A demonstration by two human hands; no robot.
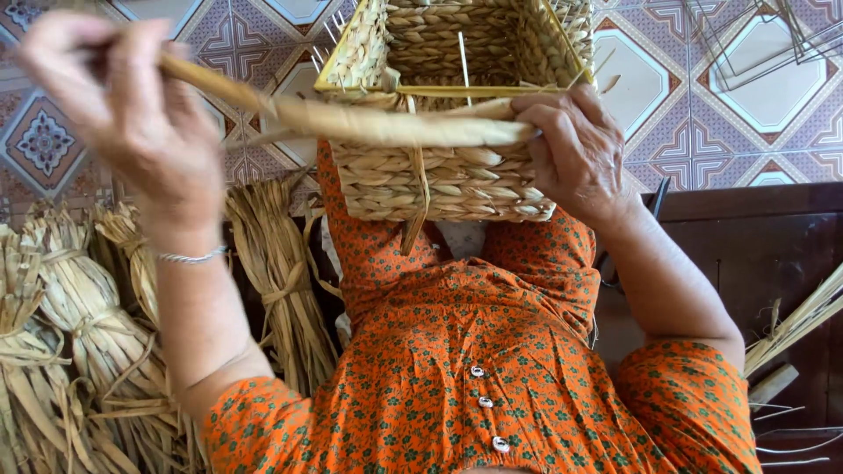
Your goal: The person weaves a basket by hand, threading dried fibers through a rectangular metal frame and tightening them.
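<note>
A half-woven straw basket (pixel 439 53) with a yellow wire rim rests on my lap, its open side facing me. My right hand (pixel 575 149) presses on the basket's near wall and pins one end of a long dried straw strand (pixel 386 123). My left hand (pixel 123 105) is raised at the upper left, blurred, fingers closed on the other end of that strand, which is stretched across the basket front. A thin bracelet circles my left wrist. Loose strand ends hang below the basket.
Tied bundles of dried straw (pixel 79 325) stand at the left, another bundle (pixel 281 272) beside my knee. A patterned tile floor (pixel 720 132) lies beyond, with bare wire frames (pixel 773 39) at top right. Dark wooden furniture (pixel 764 263) and loose straw are on the right.
</note>
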